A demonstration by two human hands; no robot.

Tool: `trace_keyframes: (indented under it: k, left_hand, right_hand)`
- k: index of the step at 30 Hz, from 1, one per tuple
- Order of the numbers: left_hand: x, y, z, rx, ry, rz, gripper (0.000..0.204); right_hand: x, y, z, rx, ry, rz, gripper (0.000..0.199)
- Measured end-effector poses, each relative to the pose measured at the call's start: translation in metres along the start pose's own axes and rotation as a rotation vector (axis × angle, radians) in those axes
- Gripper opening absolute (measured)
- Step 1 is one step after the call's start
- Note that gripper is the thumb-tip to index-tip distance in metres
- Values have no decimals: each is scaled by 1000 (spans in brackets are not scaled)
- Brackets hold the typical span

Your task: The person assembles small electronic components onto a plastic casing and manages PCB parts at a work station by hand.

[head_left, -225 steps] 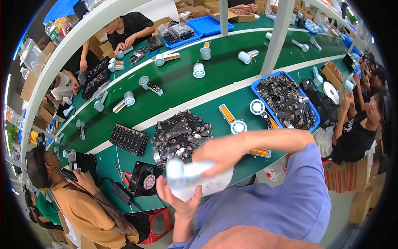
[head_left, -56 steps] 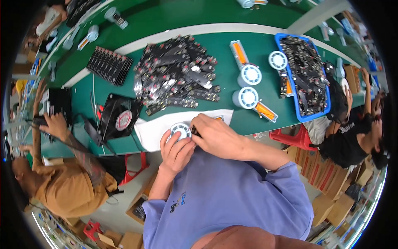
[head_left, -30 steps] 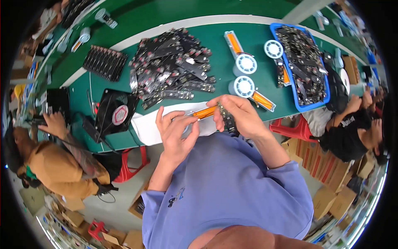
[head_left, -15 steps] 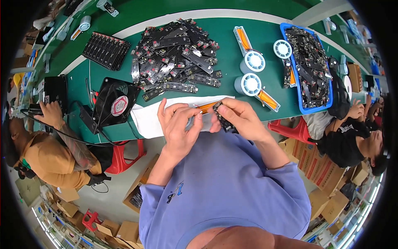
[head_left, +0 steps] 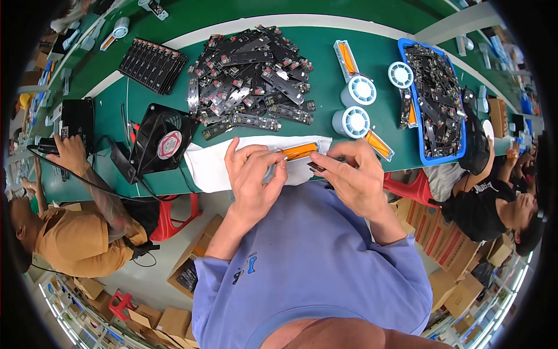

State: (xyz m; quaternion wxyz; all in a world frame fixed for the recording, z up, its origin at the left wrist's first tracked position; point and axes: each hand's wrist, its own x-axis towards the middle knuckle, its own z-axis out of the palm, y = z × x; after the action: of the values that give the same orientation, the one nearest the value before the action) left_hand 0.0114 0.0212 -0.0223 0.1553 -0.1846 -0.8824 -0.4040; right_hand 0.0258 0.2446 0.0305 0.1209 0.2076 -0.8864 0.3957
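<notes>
Fingertip work is what we have in hand: both hands meet over the near edge of the green worktop point(head_left: 145, 186), above a white cloth point(head_left: 203, 166). Our left hand point(head_left: 253, 177) is curled, its fingers pinched on a long strip with an orange face point(head_left: 297, 151), which lies roughly level and runs from the left fingertips toward the right hand. Our right hand point(head_left: 351, 174) is also closed down at the tips, holding a small dark part point(head_left: 317, 167) just below the strip's right end; whether the two touch we cannot tell.

To do this well, we judge that we should keep the strip steady with the left hand, grip it by the edges instead of the orange face, and bring the dark part in squarely with small moves, staying over the cloth in case something slips.

Beyond the hands lie a heap of dark boards point(head_left: 250, 75), two white reels point(head_left: 351, 122), a black fan point(head_left: 163, 145) to the left and a blue tray point(head_left: 459, 154) to the right.
</notes>
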Motion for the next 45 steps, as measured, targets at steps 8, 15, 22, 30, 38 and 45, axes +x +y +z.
trace_keyframes:
  k: [8,15,22,30,38,45]
  left_hand:
    - [2,0,0,-30,-9,-18,12]
    - [5,2,-2,-24,-12,-17,11]
    - [0,4,-2,-29,-12,-31,10]
    - [9,5,2,-27,36,-23,13]
    - [7,-3,3,-7,31,10,15]
    - [-4,6,2,20,77,44,16]
  right_hand:
    - [9,8,6,409,-96,128,42]
    - [-4,12,30,319,81,166,28]
    - [2,5,37,505,150,333,43]
    - [17,-2,30,301,-46,336,22]
    - [120,47,-36,139,40,253,25]
    - [278,243,-41,-509,111,484,72]
